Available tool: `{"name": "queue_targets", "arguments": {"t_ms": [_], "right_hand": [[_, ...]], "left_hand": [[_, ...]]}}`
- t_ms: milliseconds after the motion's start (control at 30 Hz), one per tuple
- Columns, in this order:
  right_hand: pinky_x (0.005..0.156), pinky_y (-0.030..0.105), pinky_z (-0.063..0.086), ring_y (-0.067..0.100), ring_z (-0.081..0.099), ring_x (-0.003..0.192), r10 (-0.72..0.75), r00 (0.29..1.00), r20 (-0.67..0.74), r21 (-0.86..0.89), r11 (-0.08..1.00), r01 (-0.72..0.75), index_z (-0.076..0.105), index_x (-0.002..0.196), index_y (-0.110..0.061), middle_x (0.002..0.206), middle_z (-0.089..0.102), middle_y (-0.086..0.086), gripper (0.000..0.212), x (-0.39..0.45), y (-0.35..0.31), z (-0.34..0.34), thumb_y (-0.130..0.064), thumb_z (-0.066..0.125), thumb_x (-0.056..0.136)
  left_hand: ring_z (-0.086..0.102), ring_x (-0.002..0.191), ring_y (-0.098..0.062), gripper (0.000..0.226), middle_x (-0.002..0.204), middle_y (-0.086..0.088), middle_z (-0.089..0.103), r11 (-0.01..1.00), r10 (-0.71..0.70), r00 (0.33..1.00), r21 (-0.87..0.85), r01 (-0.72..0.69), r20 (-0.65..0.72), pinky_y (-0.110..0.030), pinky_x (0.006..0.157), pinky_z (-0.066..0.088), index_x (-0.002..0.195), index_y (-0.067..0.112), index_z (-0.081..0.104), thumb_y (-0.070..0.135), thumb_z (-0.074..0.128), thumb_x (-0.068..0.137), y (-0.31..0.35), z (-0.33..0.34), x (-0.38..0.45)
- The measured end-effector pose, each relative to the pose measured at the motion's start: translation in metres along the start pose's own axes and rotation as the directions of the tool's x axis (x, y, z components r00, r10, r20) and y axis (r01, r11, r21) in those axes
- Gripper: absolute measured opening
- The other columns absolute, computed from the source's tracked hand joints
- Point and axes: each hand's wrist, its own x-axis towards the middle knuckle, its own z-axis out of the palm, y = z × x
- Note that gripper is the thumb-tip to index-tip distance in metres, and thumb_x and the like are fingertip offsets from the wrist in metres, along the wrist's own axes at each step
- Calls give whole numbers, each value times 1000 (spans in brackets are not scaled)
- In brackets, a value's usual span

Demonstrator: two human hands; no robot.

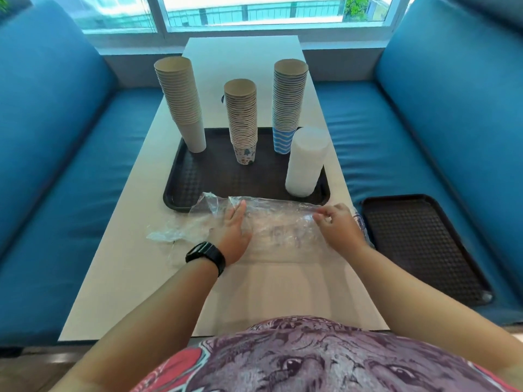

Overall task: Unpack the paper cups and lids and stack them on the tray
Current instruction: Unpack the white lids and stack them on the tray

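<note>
Three tall stacks of paper cups stand on the dark tray (215, 179): a white stack (182, 103) at the left, a patterned stack (243, 123) in the middle, a blue striped stack (287, 106) at the right. A white stack of lids (307, 162) stands at the tray's front right corner. Crumpled clear plastic wrapping (271, 222) lies on the table just in front of the tray. My left hand (233, 230) lies flat on the wrapping with fingers straight. My right hand (338, 224) pinches the wrapping's right end.
The white table (158, 278) runs away toward a window between two blue benches. A second dark tray (421, 244) lies on the right bench seat (368, 131). More plastic wrapping pokes out at the table's right edge behind my right hand.
</note>
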Motion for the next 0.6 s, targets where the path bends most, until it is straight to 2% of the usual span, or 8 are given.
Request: {"name": "queue_targets", "arguments": {"t_ms": [100,200,300,367,400,467,533,600], "right_hand": [[93,36,47,20,59,100,-35,999,42,-136,990,40,62,126,-21,122,49,0,43,-9,7,-1,-44,63,89],[92,31,45,19,57,101,-48,992,114,-206,976,71,61,128,-22,124,46,-1,46,-15,12,-3,-43,66,87],[88,33,44,22,55,99,-248,961,-123,-237,947,215,68,114,-16,113,53,4,30,-22,2,-9,-33,64,90],[82,41,48,27,56,93,-441,851,-286,-304,884,356,72,104,-12,101,59,6,23,-23,-15,-13,-25,59,89],[80,42,48,28,56,91,-499,813,-299,-315,856,410,72,103,-11,98,61,7,25,-24,-23,-12,-21,57,87],[82,42,49,31,59,94,-566,802,-189,-333,806,490,70,110,-10,103,64,10,32,-26,-36,-4,-16,51,85],[98,43,45,33,56,115,-539,841,46,-354,779,518,60,128,-9,125,61,13,42,-29,-35,13,-17,46,89],[117,43,23,27,29,143,-413,877,246,-403,779,480,37,148,-13,153,37,9,51,-33,-22,27,-25,36,99]], "left_hand": [[47,131,-29,67,161,3,15,999,-45,998,16,45,-33,-48,108,39,158,27,10,25,43,100,-1,13,-15],[53,121,-31,60,153,-1,23,991,-133,988,19,135,-81,-47,107,42,154,26,26,25,44,97,-2,21,-31],[43,125,-28,59,143,-1,20,975,-199,955,55,216,-222,-43,110,37,149,30,35,26,51,92,10,12,-42],[35,130,-29,60,142,-3,22,967,-111,914,170,191,-391,-45,112,29,145,27,39,26,55,88,25,5,-43],[35,130,-29,58,143,-5,27,967,-21,885,214,136,-465,-47,110,29,143,24,43,25,55,86,34,5,-43],[35,135,-30,59,147,-8,37,970,134,857,245,-10,-497,-47,112,28,143,19,46,27,48,85,56,11,-39],[16,149,-28,60,160,-5,25,961,205,921,247,-125,-331,-45,120,12,153,22,30,30,34,94,73,30,-36],[-7,152,-23,57,166,0,1,950,175,974,283,-129,-143,-43,122,-5,158,27,10,33,24,103,75,53,-31]]}}
